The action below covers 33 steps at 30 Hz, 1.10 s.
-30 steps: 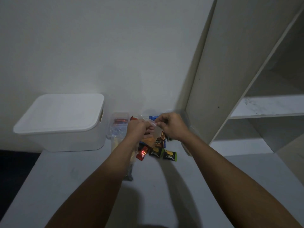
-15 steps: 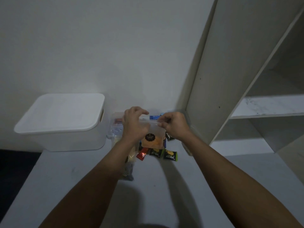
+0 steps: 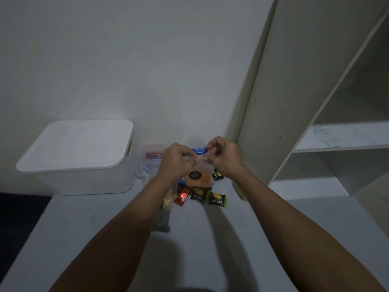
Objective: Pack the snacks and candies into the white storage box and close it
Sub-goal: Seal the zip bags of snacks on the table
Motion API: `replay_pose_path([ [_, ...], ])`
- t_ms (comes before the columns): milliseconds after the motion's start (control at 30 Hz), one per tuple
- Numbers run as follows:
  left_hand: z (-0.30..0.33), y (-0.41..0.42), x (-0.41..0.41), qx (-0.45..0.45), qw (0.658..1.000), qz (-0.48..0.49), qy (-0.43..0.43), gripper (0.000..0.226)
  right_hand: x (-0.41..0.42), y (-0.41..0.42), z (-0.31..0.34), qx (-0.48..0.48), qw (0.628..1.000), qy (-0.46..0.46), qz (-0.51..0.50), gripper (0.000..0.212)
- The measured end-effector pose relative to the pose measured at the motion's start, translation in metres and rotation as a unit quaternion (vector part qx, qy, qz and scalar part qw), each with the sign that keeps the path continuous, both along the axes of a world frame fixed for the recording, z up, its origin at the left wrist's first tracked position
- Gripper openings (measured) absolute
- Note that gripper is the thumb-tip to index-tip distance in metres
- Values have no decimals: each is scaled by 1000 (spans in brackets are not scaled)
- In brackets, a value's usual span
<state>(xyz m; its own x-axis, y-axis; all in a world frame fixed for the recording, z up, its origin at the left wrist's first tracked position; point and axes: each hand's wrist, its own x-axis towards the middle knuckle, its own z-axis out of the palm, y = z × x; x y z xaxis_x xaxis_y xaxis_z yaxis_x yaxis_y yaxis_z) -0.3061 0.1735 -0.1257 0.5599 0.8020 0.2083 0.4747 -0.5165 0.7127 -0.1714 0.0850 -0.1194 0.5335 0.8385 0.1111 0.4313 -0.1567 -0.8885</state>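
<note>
You're at the sealing step: your left hand and right hand both pinch the top edge of the clear plastic zip bag of orange snacks, held at centre frame above the loose wrapped candies. It hangs upright, long axis vertical, mouth up. Next, I'd judge, carry it left to the lidded white plastic storage box, which needs opening first.

A home room: bare wall, white shelving unit.
</note>
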Motion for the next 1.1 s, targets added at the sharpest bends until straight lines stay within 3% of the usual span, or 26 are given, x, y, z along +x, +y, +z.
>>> replay_pose_path([
  [233,1,-1,2,18,1000,12,-4,12,-2,0,1,11,999,14,27,37],
  [467,4,0,1,-39,998,32,-33,16,0,-4,4,16,1000,-9,-11,23],
  [667,9,-1,-2,-4,1000,25,-11,14,-4,-3,7,7,1000,-19,22,38],
  [833,4,2,-1,-53,998,25,-30,16,-5,0,3,-4,999,-37,-5,29],
  [1100,1,10,-8,-65,996,39,-45,13,6,-2,5,-10,1000,25,-12,39],
])
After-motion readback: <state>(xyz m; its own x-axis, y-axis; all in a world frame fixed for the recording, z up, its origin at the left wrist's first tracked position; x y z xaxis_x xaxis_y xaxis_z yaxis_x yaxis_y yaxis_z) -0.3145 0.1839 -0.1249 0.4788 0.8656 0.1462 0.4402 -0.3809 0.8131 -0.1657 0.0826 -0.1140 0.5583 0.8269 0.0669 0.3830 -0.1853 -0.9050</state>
